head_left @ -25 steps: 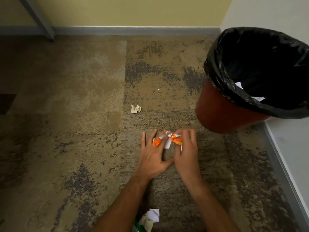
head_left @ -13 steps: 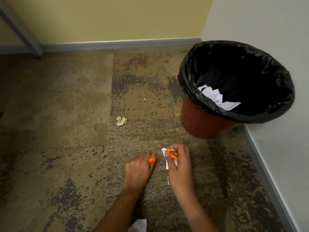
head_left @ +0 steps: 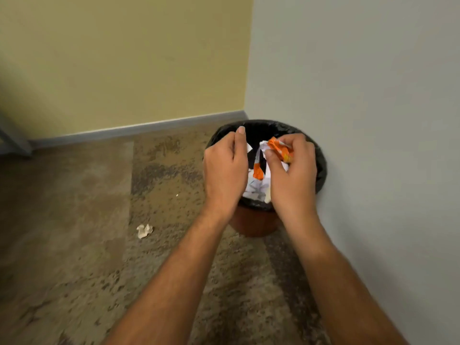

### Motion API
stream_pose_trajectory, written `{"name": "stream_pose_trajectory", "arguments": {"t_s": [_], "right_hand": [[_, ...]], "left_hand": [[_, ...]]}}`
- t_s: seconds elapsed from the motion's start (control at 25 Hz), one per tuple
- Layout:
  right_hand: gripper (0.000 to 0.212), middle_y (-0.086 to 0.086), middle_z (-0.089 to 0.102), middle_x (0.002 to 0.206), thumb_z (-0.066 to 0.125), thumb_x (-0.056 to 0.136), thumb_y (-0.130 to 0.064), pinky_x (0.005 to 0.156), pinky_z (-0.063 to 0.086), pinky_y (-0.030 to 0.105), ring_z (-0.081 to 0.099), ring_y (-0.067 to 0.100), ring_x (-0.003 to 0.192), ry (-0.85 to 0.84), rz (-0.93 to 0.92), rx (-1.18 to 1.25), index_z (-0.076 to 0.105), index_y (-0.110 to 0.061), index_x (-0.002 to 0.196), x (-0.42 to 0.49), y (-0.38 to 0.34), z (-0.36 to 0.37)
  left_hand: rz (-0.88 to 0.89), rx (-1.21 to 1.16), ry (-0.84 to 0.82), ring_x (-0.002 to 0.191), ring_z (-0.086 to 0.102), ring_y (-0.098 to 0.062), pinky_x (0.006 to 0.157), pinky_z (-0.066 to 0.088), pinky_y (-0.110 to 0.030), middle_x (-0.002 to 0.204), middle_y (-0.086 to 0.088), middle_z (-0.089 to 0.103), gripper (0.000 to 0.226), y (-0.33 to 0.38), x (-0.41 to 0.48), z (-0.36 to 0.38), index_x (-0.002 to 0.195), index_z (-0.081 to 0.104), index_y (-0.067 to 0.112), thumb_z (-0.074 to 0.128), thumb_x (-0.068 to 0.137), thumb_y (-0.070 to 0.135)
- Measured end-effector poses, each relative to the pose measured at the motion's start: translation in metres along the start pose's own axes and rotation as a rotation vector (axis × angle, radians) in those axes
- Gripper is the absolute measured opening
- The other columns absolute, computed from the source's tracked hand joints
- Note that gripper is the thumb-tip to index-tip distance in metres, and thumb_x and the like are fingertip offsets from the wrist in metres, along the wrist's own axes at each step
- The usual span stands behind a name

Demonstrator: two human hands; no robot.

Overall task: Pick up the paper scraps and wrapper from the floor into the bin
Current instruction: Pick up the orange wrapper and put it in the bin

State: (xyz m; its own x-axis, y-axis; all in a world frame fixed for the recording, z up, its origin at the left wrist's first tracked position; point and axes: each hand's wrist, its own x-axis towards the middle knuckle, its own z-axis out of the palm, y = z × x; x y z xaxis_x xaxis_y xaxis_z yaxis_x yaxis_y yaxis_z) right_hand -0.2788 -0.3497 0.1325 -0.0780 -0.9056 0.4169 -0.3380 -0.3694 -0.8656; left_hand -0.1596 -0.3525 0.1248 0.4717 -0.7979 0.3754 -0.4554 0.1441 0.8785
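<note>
Both my hands hang over the bin (head_left: 322, 170), a red-brown bucket with a black liner in the corner. My right hand (head_left: 291, 175) pinches a crumpled orange and white wrapper (head_left: 280, 150). An orange and white scrap (head_left: 258, 171) hangs between the two hands above the bin's mouth. My left hand (head_left: 224, 170) is curled with its back toward me and its thumb up; its palm is hidden. White paper scraps (head_left: 256, 191) lie inside the bin. A crumpled pale paper scrap (head_left: 143, 230) lies on the carpet to the left of the bin.
The bin stands against a grey wall (head_left: 373, 145) on the right, with a yellow wall (head_left: 124, 70) and grey baseboard (head_left: 137, 128) behind. Mottled brown carpet (head_left: 74, 270) covers the floor. A grey metal leg (head_left: 12, 140) shows at the far left.
Both hands rose from the carpet and moved right over the bin with the orange and white pieces. My view lifted, and the white scrap near my feet left the frame.
</note>
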Motion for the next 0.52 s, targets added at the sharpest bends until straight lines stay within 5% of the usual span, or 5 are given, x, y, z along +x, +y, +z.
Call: {"name": "stream_pose_trajectory", "arguments": {"t_s": [0.12, 0.24, 0.32, 0.4, 0.52], "right_hand": [[0.016, 0.013, 0.063, 0.120, 0.073, 0.103, -0.035, 0.078, 0.039, 0.003, 0.059, -0.008, 0.094, -0.156, 0.081, -0.126, 0.063, -0.023, 0.107, 0.051, 0.021, 0.001], [0.045, 0.004, 0.076, 0.123, 0.057, 0.106, -0.061, 0.086, 0.047, 0.020, 0.069, 0.011, 0.108, -0.342, 0.196, -0.163, 0.075, -0.024, 0.123, 0.067, 0.026, -0.005], [0.054, 0.001, 0.079, 0.121, 0.047, 0.111, -0.058, 0.085, 0.049, 0.022, 0.071, 0.013, 0.107, -0.374, 0.218, -0.162, 0.078, -0.017, 0.127, 0.064, 0.021, -0.014], [0.045, -0.001, 0.079, 0.113, 0.049, 0.114, -0.046, 0.090, 0.052, 0.023, 0.072, 0.016, 0.109, -0.255, 0.141, -0.149, 0.080, -0.015, 0.121, 0.048, 0.016, -0.020], [0.026, 0.004, 0.073, 0.098, 0.058, 0.112, -0.022, 0.084, 0.055, 0.035, 0.068, 0.018, 0.093, 0.013, -0.154, -0.075, 0.077, -0.008, 0.102, -0.011, 0.012, -0.022]], "left_hand": [[-0.066, 0.075, -0.155, 0.062, 0.052, -0.017, 0.064, 0.041, -0.043, 0.063, 0.002, 0.053, 0.057, 0.007, 0.028, 0.020, 0.070, 0.050, 0.015, 0.041, 0.116, 0.048], [-0.164, 0.045, -0.255, 0.099, 0.067, -0.019, 0.093, 0.051, -0.042, 0.106, 0.000, 0.074, 0.058, 0.008, 0.032, 0.020, 0.115, 0.071, 0.017, 0.033, 0.114, 0.060], [-0.123, 0.086, -0.240, 0.116, 0.067, -0.022, 0.110, 0.048, -0.047, 0.121, 0.000, 0.075, 0.062, 0.000, 0.031, 0.010, 0.127, 0.071, 0.019, 0.029, 0.113, 0.062], [-0.057, 0.103, -0.218, 0.128, 0.065, -0.021, 0.121, 0.044, -0.057, 0.127, 0.005, 0.074, 0.062, -0.012, 0.025, -0.007, 0.130, 0.072, 0.022, 0.029, 0.112, 0.063], [-0.035, 0.074, -0.034, 0.141, 0.057, -0.012, 0.122, 0.044, -0.039, 0.145, 0.009, 0.069, 0.048, -0.040, -0.018, -0.047, 0.145, 0.068, 0.029, 0.038, 0.116, 0.053]]}}
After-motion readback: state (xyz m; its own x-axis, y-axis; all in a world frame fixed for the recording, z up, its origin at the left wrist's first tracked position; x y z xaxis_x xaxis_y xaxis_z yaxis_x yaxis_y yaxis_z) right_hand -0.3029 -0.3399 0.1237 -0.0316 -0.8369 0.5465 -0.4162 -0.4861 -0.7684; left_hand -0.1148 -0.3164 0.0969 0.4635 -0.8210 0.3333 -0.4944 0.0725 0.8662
